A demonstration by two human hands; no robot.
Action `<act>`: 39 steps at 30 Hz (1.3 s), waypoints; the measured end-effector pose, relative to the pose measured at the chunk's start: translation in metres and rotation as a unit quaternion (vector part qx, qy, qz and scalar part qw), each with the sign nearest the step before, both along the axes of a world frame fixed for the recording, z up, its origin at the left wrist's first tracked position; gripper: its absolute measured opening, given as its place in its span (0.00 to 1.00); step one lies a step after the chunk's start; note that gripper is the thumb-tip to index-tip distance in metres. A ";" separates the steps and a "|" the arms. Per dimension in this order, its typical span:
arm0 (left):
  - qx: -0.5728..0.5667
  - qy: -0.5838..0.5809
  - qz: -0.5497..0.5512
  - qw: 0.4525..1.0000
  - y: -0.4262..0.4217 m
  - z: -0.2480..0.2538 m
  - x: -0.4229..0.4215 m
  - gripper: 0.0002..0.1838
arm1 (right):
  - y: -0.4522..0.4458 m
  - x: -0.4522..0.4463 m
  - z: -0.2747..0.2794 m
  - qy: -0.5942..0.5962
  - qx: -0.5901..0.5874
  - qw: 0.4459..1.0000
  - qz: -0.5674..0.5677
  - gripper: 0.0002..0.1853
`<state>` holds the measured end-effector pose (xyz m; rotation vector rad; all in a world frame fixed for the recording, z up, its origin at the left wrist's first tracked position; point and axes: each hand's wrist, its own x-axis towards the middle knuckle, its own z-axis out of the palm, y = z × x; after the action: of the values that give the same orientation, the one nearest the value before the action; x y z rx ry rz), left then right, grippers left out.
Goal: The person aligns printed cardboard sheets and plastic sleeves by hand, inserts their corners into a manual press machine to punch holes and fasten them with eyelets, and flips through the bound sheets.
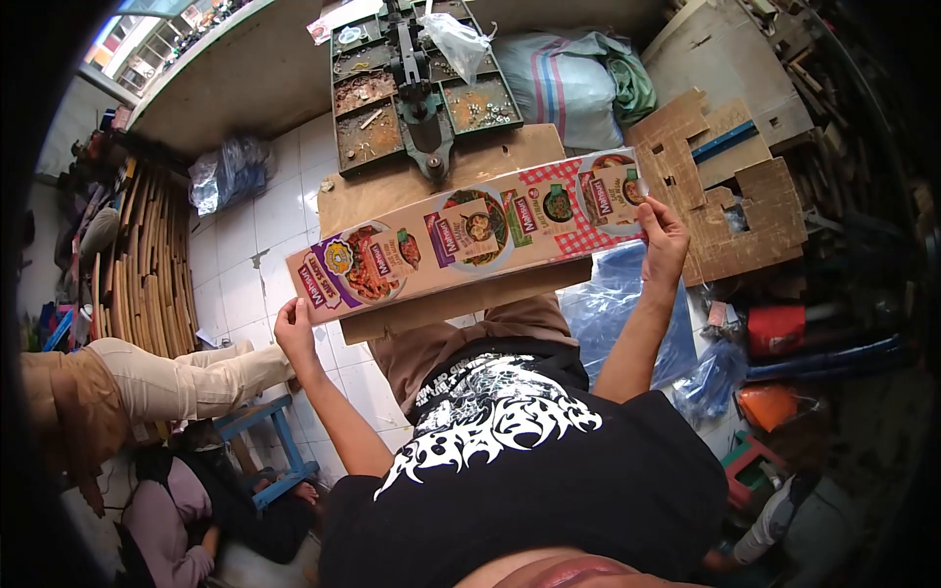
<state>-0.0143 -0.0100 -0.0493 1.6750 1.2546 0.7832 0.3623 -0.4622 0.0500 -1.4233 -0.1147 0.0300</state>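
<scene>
A long printed board (421,263) with food pictures and red checks stretches between my two hands. My left hand (295,331) pinches its lower left corner. At the far right end, my right hand (664,238) grips the edge between thumb and fingers. Just below the printed board lies a brown board (461,312), partly covered by it. Beyond stands a dark green metal press (421,127), flanked by trays (369,137) holding small metal parts. Whether the printed board touches the surface under it, I cannot tell.
A woven sack (559,83) sits behind the press on the right, near cut cardboard pieces (745,211). Stacked wooden strips (147,265) line the left. Other people sit close by, one with pale trousers (186,387). A blue stool (284,446) stands at lower left.
</scene>
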 end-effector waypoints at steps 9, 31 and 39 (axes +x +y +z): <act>-0.068 -0.236 -0.043 0.969 -0.018 0.033 -0.010 0.10 | 0.005 -0.017 0.022 0.030 0.290 0.957 0.008 0.10; -0.247 -0.351 -0.263 0.864 -0.141 0.094 0.023 0.19 | 0.003 -0.091 0.003 0.069 0.493 0.867 -0.012 0.26; -0.220 -0.315 -0.310 0.870 -0.159 0.115 0.045 0.16 | -0.053 -0.075 -0.032 0.222 0.391 0.870 -0.200 0.22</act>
<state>0.0308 -0.1689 0.0660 1.1793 0.3478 0.5153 0.2872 -0.5148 0.0183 -0.5740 0.5073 -0.0299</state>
